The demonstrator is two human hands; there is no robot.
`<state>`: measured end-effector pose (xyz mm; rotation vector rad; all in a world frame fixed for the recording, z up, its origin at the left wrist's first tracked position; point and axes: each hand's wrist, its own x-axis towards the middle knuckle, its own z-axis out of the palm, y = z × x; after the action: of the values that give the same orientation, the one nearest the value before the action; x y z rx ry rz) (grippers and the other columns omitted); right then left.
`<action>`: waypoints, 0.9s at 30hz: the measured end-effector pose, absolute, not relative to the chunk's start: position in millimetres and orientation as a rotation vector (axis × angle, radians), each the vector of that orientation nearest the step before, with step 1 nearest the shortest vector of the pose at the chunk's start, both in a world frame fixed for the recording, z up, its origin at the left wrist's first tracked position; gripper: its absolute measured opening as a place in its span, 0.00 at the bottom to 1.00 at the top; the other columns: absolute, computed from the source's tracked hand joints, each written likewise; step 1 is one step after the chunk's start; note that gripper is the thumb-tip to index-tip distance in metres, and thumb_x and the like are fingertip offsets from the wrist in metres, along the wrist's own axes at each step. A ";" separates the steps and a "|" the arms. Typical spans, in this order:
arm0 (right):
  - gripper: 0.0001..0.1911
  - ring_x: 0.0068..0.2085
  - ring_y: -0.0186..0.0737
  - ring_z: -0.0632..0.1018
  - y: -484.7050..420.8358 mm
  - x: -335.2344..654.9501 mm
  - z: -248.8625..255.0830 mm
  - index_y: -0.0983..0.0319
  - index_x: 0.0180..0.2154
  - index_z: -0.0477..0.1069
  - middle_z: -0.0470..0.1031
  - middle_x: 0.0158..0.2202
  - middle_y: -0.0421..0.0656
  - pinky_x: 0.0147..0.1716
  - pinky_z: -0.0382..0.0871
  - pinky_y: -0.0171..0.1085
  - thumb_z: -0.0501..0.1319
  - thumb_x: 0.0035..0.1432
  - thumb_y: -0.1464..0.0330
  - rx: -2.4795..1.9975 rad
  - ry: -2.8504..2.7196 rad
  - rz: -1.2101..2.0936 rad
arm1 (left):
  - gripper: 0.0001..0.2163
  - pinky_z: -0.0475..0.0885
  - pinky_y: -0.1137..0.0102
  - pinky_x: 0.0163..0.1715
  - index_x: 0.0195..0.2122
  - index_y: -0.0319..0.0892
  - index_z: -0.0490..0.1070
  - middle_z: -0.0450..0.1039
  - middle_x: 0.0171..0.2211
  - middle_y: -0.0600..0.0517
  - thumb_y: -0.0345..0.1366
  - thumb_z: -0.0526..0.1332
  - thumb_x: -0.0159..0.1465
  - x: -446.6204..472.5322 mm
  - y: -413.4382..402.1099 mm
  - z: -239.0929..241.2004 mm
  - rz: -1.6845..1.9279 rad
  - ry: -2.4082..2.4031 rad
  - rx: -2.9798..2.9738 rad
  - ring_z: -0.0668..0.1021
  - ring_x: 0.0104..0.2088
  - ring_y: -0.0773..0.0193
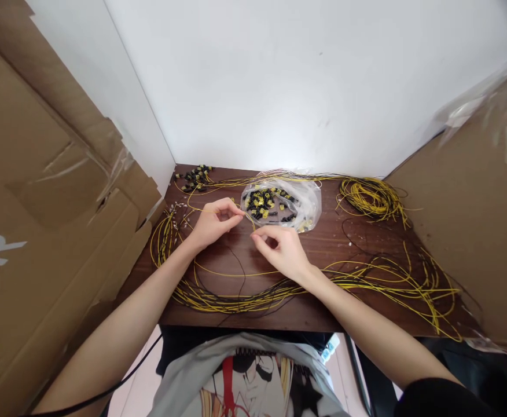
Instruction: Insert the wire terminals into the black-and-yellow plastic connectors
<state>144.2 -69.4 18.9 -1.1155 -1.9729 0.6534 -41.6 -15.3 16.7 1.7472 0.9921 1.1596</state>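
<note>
Nearest item: printed shirt (pixel 253 376) of the person, at the lower edge of the view, with both bare forearms reaching forward over the tabletop (pixel 323 243), dark brown wood.

Front of tabletop: long yellow wires (pixel 236 298) lying in a loose loop along the near edge, with a few thin black strands among them; a wider tangle of the same yellow wires (pixel 410 284) spread toward the right front corner.

Centre: right hand (pixel 282 250), fingers curled, thumb and forefinger pinched together on a thin yellow wire (pixel 248 216). Left hand (pixel 214 222), likewise curled, pinching the same wire just to the left. The wire spans the small gap between the two hands, held just above the tabletop. What sits at the wire's end is too small to tell.

Left side: bundle of yellow wires (pixel 164 234) with pale ends, just beside the left wrist.

Behind the hands: clear plastic bag (pixel 288 202) holding small black and yellow connectors.

Far row: small heap of black and yellow connectors (pixel 195 176) at the back left corner; coil of yellow wire (pixel 370 197) at the back right.

Surround: cardboard sheets (pixel 54 220) leaning on the left, a cardboard panel (pixel 474 231) on the right, white wall (pixel 301 81) behind.
</note>
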 end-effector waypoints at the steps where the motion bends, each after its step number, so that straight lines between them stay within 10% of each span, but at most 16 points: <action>1: 0.09 0.23 0.31 0.68 -66.6 147.1 21.1 0.64 0.29 0.74 0.71 0.22 0.39 0.24 0.59 0.31 0.56 0.57 0.69 -1.111 -1.924 0.633 | 0.04 0.64 0.75 0.25 0.26 0.38 0.74 0.68 0.26 0.52 0.33 0.63 0.55 -41.9 -15.6 16.7 1.158 0.994 1.807 0.69 0.26 0.70; 12: 0.08 0.35 0.38 0.76 -45.2 164.5 31.2 0.61 0.27 0.70 0.76 0.37 0.45 0.35 0.71 0.38 0.59 0.54 0.64 -0.906 -1.154 1.078 | 0.06 0.57 0.76 0.22 0.30 0.40 0.76 0.68 0.25 0.52 0.33 0.60 0.59 -32.7 -23.9 21.1 0.986 0.858 2.178 0.64 0.21 0.72; 18: 0.11 0.27 0.37 0.70 -34.2 174.0 34.2 0.59 0.21 0.53 0.60 0.18 0.38 0.36 0.69 0.40 0.52 0.50 0.64 -0.811 -0.934 1.497 | 0.07 0.60 0.75 0.22 0.32 0.40 0.78 0.68 0.24 0.52 0.35 0.62 0.58 -20.6 -27.9 24.3 0.928 0.814 2.062 0.65 0.21 0.72; 22: 0.13 0.19 0.32 0.49 -27.5 187.0 36.6 0.58 0.21 0.45 0.42 0.17 0.33 0.22 0.59 0.35 0.49 0.51 0.64 -0.802 -0.934 1.503 | 0.09 0.67 0.73 0.25 0.34 0.39 0.77 0.73 0.28 0.50 0.38 0.62 0.58 -12.6 -28.3 29.0 0.931 0.831 1.753 0.71 0.22 0.71; 27: 0.13 0.19 0.31 0.45 -17.7 204.3 36.9 0.58 0.21 0.49 0.44 0.18 0.33 0.16 0.41 0.32 0.53 0.49 0.63 -0.811 -0.904 1.477 | 0.13 0.69 0.69 0.35 0.28 0.41 0.77 0.76 0.31 0.50 0.39 0.56 0.62 -3.8 -13.0 29.4 1.106 1.017 1.758 0.74 0.31 0.65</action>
<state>204.3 -17.7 36.9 -0.8105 -0.9045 1.4769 -3.8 -13.0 29.4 1.7583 1.0170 1.1065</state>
